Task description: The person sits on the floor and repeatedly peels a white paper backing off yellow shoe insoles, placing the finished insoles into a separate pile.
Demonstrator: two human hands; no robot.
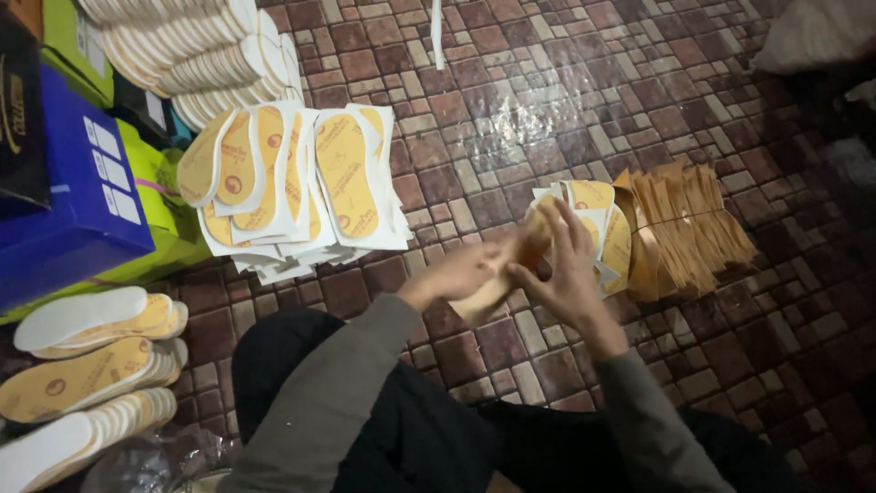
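My left hand [461,272] and my right hand [561,265] meet in the middle of the view, both closed around one tan shoe insole [511,269] held a little above the brick floor. Just past my right hand lies a small pile of yellow insoles on white backing [598,215]. Beside it to the right sits a tied bundle of brown cardboard insole pieces [689,224]. A bigger stack of white sheets with yellow insoles [301,178] lies to the left of my hands.
Rows of finished white-edged insoles [87,361] lie at the lower left, and more are stacked at the top left [196,50]. Blue [78,187] and green [160,196] boxes stand on the left. My dark-trousered legs [438,438] fill the bottom.
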